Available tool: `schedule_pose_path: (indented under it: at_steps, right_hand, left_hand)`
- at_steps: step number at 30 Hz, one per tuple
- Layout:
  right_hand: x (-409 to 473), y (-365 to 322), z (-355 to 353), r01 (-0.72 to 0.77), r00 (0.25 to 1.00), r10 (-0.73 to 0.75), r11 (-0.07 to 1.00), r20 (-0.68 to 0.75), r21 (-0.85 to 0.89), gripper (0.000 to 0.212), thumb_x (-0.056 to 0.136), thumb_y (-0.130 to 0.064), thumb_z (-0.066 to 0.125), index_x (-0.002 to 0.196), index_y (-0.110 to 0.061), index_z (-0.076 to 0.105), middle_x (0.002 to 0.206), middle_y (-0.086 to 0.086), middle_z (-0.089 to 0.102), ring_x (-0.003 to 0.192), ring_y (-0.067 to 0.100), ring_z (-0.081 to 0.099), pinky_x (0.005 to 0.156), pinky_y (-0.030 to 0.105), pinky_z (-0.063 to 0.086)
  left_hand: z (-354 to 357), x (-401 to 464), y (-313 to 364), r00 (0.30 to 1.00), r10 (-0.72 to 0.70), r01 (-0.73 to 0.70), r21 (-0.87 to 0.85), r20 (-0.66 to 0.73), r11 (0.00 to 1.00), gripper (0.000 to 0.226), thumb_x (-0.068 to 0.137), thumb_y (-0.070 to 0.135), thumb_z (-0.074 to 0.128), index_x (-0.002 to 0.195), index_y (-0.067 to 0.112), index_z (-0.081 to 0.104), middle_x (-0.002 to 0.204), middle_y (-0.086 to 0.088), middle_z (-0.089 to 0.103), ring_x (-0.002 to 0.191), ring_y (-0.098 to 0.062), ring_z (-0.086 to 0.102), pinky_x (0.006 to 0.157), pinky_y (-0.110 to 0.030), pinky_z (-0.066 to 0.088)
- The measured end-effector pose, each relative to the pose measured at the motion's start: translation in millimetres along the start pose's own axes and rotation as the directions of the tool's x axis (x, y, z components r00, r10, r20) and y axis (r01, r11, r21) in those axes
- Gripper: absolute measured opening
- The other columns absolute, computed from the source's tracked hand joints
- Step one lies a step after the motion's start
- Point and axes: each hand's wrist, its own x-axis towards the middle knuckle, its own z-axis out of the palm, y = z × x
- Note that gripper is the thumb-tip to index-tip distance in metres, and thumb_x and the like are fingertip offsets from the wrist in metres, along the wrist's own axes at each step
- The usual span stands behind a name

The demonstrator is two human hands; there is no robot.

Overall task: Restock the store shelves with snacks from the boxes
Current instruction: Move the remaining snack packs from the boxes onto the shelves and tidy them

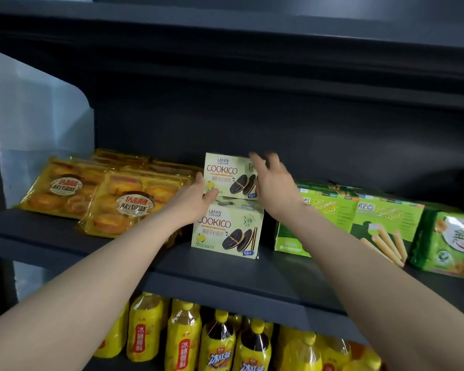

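Note:
Two pale green COOKICO cookie boxes are stacked on the dark middle shelf (pixel 172 266). The lower box (pixel 225 228) stands on the shelf board; the upper box (pixel 225 174) rests on top of it, set slightly back. My left hand (pixel 196 199) touches the upper box's lower left corner, thumb along its bottom edge. My right hand (pixel 273 183) lies against the box's right side with fingers spread over its top right corner. Both hands press the box between them.
Yellow packs of egg tarts (pixel 118 204) lie left of the stack. Green wafer-roll boxes (pixel 354 218) and a green cookie pack (pixel 450 242) sit to the right. Yellow drink bottles (pixel 217 341) fill the shelf below. Another shelf board (pixel 252 36) hangs overhead.

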Motion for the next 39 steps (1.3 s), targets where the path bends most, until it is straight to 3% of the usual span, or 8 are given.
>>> schedule_pose_path:
  at_steps: [3,5,10,15,22,30,35,39]
  right_hand:
    - [-33,-15,-4,0.028,0.984,-0.043,0.996,-0.174,-0.089,0.026,0.083,-0.003,0.067,0.108,-0.005,0.064,0.101,0.018,0.057,0.083,0.04,0.058,0.052,0.037,0.041]
    - [-56,-29,-3,-0.014,0.983,-0.005,0.995,-0.183,-0.104,0.013,0.092,-0.017,0.061,0.096,-0.005,0.065,0.088,0.018,0.058,0.073,0.04,0.06,0.051,0.034,0.031]
    - [-88,-55,0,-0.183,0.98,0.185,0.982,0.067,-0.034,0.029,0.102,-0.026,0.044,0.12,-0.005,0.054,0.098,0.021,0.065,0.087,0.041,0.063,0.063,0.038,0.033]
    - [-75,-64,-38,-0.19,0.977,0.191,0.982,-0.096,0.021,0.028,0.097,-0.024,0.05,0.116,-0.007,0.062,0.091,0.019,0.066,0.082,0.04,0.062,0.065,0.037,0.039]
    - [-12,-49,-72,-0.148,0.961,0.149,0.989,-0.233,0.023,0.027,0.098,-0.021,0.052,0.123,-0.011,0.057,0.101,0.016,0.063,0.089,0.039,0.06,0.069,0.034,0.031]
    - [-13,-22,-22,-0.127,0.989,0.127,0.992,-0.077,0.008,0.054,0.092,-0.025,0.064,0.141,-0.015,0.044,0.127,0.016,0.047,0.117,0.036,0.047,0.092,0.041,0.043]
    - [4,-10,-30,-0.07,0.983,0.076,0.997,0.168,-0.039,0.076,0.092,-0.037,0.054,0.157,-0.031,0.017,0.162,0.016,0.016,0.151,0.034,0.009,0.121,0.054,0.01]
    - [14,0,-27,-0.081,0.962,0.058,0.994,0.268,0.076,0.063,0.094,-0.03,0.046,0.154,-0.031,0.024,0.145,0.013,0.042,0.13,0.036,0.045,0.115,0.052,0.025]
  left_hand:
    - [-2,-26,-3,0.996,0.091,-0.091,0.007,-0.003,0.996,0.057,0.101,0.048,0.044,0.15,0.019,0.037,0.134,0.003,0.06,0.116,-0.016,0.059,0.089,-0.028,0.048]
    - [-2,-41,-6,0.991,0.131,-0.133,0.051,0.033,0.99,0.052,0.1,0.039,0.053,0.148,0.021,0.041,0.137,0.003,0.058,0.118,-0.017,0.057,0.085,-0.026,0.044]
    - [-3,-59,-15,0.985,0.167,-0.169,0.069,0.036,0.983,0.067,0.097,0.022,0.061,0.155,0.022,0.028,0.14,-0.002,0.057,0.121,-0.023,0.057,0.094,-0.034,0.047]
    - [-26,-66,-13,0.963,0.241,-0.231,0.085,-0.124,0.969,0.049,0.097,0.019,0.06,0.144,0.022,0.049,0.131,-0.002,0.063,0.108,-0.024,0.06,0.088,-0.037,0.049]
    - [-53,-23,13,0.882,0.223,-0.245,0.001,-0.416,0.97,0.062,0.095,0.018,0.064,0.151,0.024,0.038,0.134,-0.005,0.062,0.116,-0.026,0.061,0.102,-0.043,0.046]
    - [-8,8,-2,0.962,0.111,-0.143,-0.113,-0.249,0.983,0.114,0.082,0.012,0.077,0.157,0.023,-0.008,0.144,-0.007,0.046,0.129,-0.025,0.049,0.105,-0.041,0.046]
    - [-3,23,1,0.995,0.039,-0.054,-0.176,-0.091,0.983,0.118,0.082,0.014,0.077,0.156,0.021,-0.015,0.138,-0.007,0.055,0.118,-0.023,0.058,0.084,-0.032,0.049]
    - [-2,34,1,0.997,0.038,-0.051,-0.226,-0.06,0.973,0.106,0.083,0.01,0.076,0.157,0.023,0.002,0.134,-0.004,0.057,0.114,-0.022,0.06,0.079,-0.032,0.053]
